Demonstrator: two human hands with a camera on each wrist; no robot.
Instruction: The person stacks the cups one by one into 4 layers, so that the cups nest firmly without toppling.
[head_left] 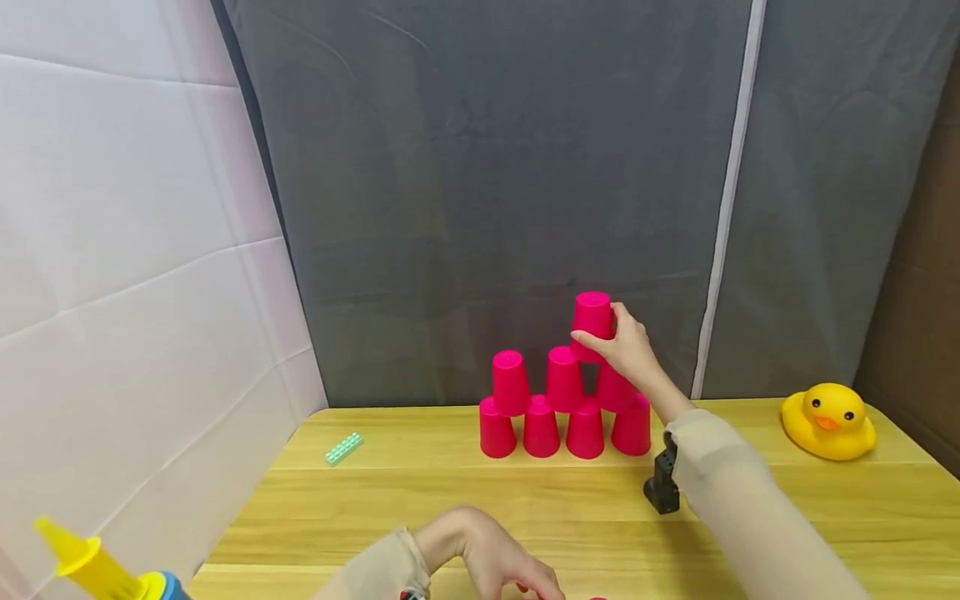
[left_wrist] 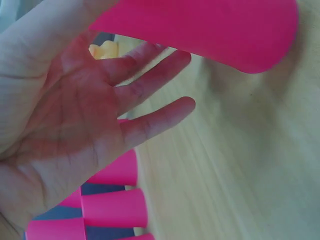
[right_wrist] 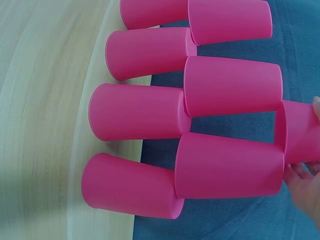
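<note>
Pink cups [head_left: 564, 417] stand upside down in a pyramid at the back of the wooden table [head_left: 420, 500], several in the bottom row and three above. My right hand [head_left: 603, 329] pinches the topmost pink cup [head_left: 592, 315] on the right side of the second row. In the right wrist view that cup [right_wrist: 300, 132] rests across two cups, with my fingers [right_wrist: 306, 192] at its edge. My left hand [head_left: 510, 571] is low at the near edge. In the left wrist view its fingers [left_wrist: 160, 112] are spread straight just under another pink cup [left_wrist: 210, 25].
A yellow rubber duck [head_left: 828, 421] sits at the right rear of the table. A small green brick [head_left: 344, 447] lies at the left rear. A yellow and blue object [head_left: 97, 571] shows at the bottom left. A grey curtain [head_left: 487, 208] hangs behind the cups.
</note>
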